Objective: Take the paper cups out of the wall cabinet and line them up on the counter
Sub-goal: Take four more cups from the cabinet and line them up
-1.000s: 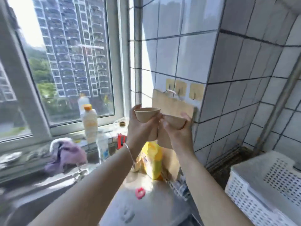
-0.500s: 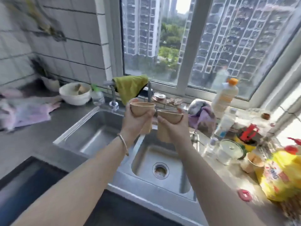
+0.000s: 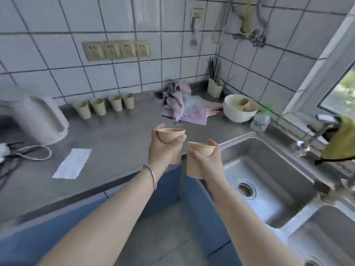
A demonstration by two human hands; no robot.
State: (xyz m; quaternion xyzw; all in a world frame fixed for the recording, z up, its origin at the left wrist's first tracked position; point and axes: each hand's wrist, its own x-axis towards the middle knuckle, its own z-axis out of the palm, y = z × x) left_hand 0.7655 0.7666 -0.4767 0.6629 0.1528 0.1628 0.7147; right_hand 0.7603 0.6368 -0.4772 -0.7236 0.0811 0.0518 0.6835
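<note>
Steel counter [image 3: 119, 143]: four paper cups [image 3: 104, 106] lined along the wall. Left hand [image 3: 165, 148] wrapped around one cup [image 3: 171, 134], right hand [image 3: 208, 162] around another [image 3: 199, 150], both aloft. Carrying step; next, set each beside the row's right end.

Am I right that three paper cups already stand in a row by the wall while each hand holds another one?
Not quite: the head view shows four cups in the row, not three. The left hand and right hand do each hold one.
</note>
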